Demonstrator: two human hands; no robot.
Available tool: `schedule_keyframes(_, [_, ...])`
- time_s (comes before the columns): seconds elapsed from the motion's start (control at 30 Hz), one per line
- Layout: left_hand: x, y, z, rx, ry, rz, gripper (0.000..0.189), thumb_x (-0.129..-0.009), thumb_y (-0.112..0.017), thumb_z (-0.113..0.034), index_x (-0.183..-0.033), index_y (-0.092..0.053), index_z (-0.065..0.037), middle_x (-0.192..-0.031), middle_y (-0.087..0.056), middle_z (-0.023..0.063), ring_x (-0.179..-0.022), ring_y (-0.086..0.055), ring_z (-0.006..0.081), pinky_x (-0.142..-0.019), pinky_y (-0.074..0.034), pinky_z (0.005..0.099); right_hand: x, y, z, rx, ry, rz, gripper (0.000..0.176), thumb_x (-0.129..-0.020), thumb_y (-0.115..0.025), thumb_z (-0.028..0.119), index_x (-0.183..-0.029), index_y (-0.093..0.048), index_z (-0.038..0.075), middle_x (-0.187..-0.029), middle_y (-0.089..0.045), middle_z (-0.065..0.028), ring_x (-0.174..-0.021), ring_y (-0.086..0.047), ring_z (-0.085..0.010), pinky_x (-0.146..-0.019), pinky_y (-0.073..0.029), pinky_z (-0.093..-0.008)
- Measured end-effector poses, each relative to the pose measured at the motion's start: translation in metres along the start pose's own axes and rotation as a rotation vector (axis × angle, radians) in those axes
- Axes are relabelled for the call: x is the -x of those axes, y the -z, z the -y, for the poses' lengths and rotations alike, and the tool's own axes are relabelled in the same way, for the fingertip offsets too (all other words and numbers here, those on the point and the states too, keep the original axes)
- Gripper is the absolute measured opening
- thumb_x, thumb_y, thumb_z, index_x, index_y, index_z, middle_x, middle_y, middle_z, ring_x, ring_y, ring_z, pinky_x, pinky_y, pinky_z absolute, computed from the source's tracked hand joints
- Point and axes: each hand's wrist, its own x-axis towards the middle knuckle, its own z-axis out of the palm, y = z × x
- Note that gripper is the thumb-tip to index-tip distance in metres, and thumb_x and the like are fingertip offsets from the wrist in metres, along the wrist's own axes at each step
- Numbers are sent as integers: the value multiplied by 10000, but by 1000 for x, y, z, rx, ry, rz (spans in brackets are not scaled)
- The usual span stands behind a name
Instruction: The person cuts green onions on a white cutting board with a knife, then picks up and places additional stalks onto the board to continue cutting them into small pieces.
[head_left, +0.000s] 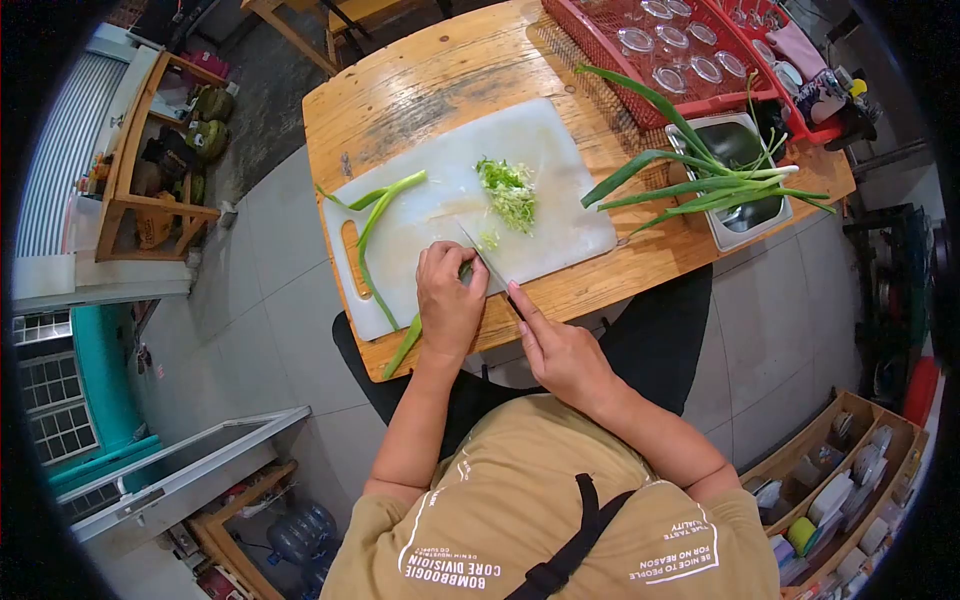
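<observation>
My left hand point(452, 298) is closed around a green onion at the near edge of the white cutting board point(560, 150); a green stalk point(403, 347) sticks out beside my wrist. In my right hand point(562, 350) is a knife point(484, 256), its handle in my fist and its blade against the left fingertips. A few cut bits lie by the blade. Farther up the board is a pile of chopped green onion point(508, 195). Another long green onion point(368, 228) lies bent on the board's left side.
At the right, whole green onions point(690, 185) lie across a metal container point(735, 232). Behind it stands a red crate point(620, 75) with several glass jars. The wooden table point(410, 90) ends close to my body. A wooden shelf point(128, 185) stands at the left.
</observation>
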Motion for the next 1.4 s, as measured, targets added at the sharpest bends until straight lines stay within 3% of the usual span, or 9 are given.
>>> schedule_keyframes(0.3, [-1,1,2,16,0,21,116,-902,-775,-28,-984,-744,48,-1058,-699,176,-1046,-673,361,-952,-548,451,-14,-7,1,-15,-41,5,663,-1134,-539,218,-1751,-313,137,-900,-754,-269,-763,-738,-460,-690,-588,-577])
schedule_keyframes(0.5, [-1,0,3,25,16,25,127,-904,-774,-32,-996,-745,50,-1063,-699,175,-1056,-671,361,-951,-548,450,-14,-11,-2,-14,43,-75,667,-1133,-545,212,-1751,-308,137,-828,-738,-259,-704,-721,-462,-668,-581,-581])
schedule_keyframes(0.67, [-1,-1,3,43,-9,1,107,-890,-772,-28,-974,-736,27,-1033,-682,167,-999,-646,380,-936,-524,486,-7,-11,8,75,-50,-50,650,-1122,-577,186,-1735,-364,151,-784,-722,-237,-690,-715,-440,-646,-572,-548])
schedule_keyframes(0.8, [0,-1,5,40,-4,5,114,-890,-773,-29,-983,-736,26,-1044,-681,168,-1014,-648,381,-938,-524,490,-18,-20,2,96,15,-117,652,-1122,-577,193,-1736,-362,149,-778,-727,-230,-675,-718,-427,-622,-568,-545])
schedule_keyframes(1.0, [3,0,3,12,-31,-21,122,-903,-782,-56,-1004,-749,3,-1057,-693,146,-1046,-656,359,-954,-514,480,3,-12,2,165,-33,-45,675,-1128,-559,213,-1753,-315,139,-772,-729,-203,-671,-725,-408,-624,-590,-542])
schedule_keyframes(1.2, [7,9,3,-94,-66,7,138,-915,-795,-83,-1042,-792,-31,-1063,-713,123,-1064,-663,331,-969,-499,448,-19,-13,-1,57,33,-87,664,-1125,-559,199,-1746,-334,131,-801,-734,-241,-698,-725,-445,-664,-588,-563])
schedule_keyframes(1.4, [3,5,4,9,-71,53,136,-933,-791,-68,-1059,-800,-16,-1067,-721,125,-1057,-670,334,-973,-504,455,-7,6,-2,-57,27,-81,657,-1127,-553,194,-1743,-335,129,-878,-743,-274,-736,-728,-464,-692,-583,-581])
